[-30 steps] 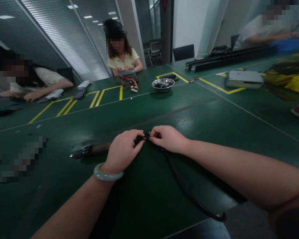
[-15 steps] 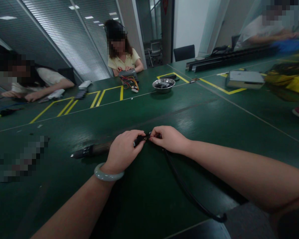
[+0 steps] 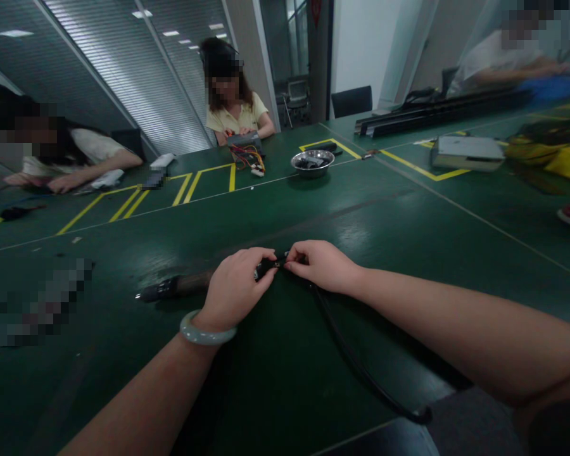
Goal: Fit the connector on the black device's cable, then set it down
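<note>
An electric screwdriver [image 3: 192,283] with a brownish barrel, black front and thin silver tip lies on the green table, tip to the left. My left hand [image 3: 235,285], a pale green bangle on its wrist, is closed over the rear part, with thumb and forefinger around the black tail end. Close by, my right hand [image 3: 320,263] pinches a small black piece at that end, apparently the cable's plug; the fingers hide most of it. From under my right hand a black cable [image 3: 351,358] curves down to the table's front edge. Whether plug and screwdriver are joined, I cannot tell.
Ahead stands a metal bowl [image 3: 312,166] with dark small parts. A grey box [image 3: 468,153] and black rails [image 3: 437,113] lie to the right. A blurred-out item [image 3: 50,307] is at left. Three people sit around the table; one has coloured wires [image 3: 249,158] before them.
</note>
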Tool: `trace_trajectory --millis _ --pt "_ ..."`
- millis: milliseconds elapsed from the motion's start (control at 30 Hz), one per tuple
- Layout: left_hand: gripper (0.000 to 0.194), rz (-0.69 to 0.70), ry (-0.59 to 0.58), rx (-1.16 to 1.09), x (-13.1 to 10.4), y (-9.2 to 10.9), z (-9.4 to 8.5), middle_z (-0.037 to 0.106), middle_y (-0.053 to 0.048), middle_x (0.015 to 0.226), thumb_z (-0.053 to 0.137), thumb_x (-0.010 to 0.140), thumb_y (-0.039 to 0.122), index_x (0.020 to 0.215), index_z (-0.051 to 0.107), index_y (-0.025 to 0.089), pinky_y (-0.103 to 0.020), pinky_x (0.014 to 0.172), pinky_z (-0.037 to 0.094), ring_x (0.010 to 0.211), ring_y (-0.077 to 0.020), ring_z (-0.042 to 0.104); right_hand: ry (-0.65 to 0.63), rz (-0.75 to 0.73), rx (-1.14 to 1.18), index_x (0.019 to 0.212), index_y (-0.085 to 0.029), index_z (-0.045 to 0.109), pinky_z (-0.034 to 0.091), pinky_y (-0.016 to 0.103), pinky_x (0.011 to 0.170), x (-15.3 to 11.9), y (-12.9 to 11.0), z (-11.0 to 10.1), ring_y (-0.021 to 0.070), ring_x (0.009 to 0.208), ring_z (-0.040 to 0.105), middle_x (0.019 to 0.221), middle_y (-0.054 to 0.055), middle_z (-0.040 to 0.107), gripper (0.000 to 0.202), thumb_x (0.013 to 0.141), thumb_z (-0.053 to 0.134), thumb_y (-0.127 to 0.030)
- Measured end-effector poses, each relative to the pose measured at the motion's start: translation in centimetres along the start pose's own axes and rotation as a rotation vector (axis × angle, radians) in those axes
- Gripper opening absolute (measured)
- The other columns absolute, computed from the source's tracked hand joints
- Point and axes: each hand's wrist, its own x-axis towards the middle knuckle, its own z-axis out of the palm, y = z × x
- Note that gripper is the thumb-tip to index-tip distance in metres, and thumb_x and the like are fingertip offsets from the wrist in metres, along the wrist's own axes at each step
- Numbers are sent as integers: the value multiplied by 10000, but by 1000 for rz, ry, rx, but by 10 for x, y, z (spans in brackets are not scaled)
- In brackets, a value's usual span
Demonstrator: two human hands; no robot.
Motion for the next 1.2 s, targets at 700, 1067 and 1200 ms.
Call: trace_trajectory --millis 700,1067,1200 --pt "160 25 -9 10 1 0 -1 658 -24 1110 543 870 329 988 613 248 -410 877 470 1009 -227 597 -5 8 -5 846 -193 657 376 233 617 0 -1 -1 118 698 579 796 -4 666 98 841 606 -277" --pt "165 7 2 14 -1 -1 0 664 -42 1066 557 840 271 995 597 231 -395 860 476 968 -227 604 0 28 -12 848 -182 655 350 226 586 2 2 2 114 681 563 785 1 654 124 837 608 -296" --pt "130 29 1 0 -1 -1 -2 658 -22 1076 558 839 241 964 598 239 -390 853 473 982 -218 597 -9 21 -17 845 -181 657 354 225 590 2 1 2 117 689 557 787 4 652 133 836 605 -303"
